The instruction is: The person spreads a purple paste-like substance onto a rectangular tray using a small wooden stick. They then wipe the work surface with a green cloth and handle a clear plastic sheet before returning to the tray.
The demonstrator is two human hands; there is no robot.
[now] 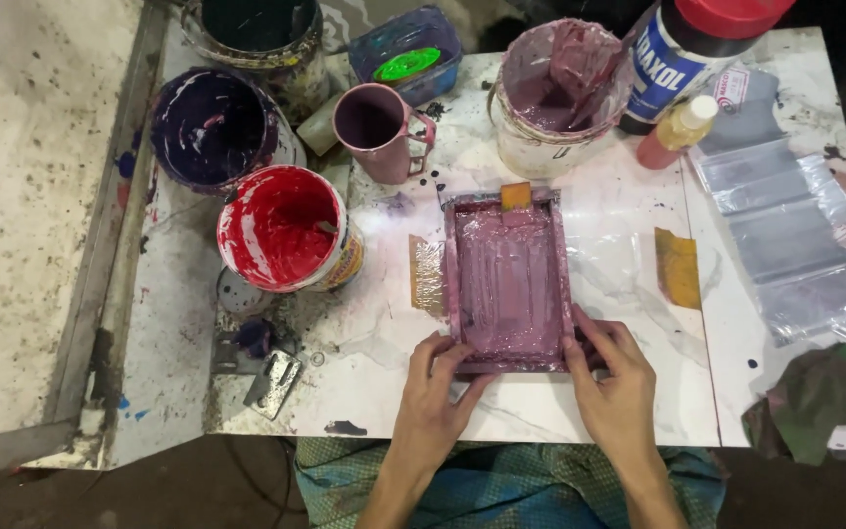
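Stained white table point(638, 402); both hands grip the purple frame's point(508, 279) near corners

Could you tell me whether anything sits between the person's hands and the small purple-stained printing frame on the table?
Nothing visible does. The left hand and the right hand already touch the near corners of the printing frame. The red paint bucket and the pink mug stand off to the left and beyond it.

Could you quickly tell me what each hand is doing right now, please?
Left hand: gripping the frame's near left corner.
Right hand: gripping its near right corner.
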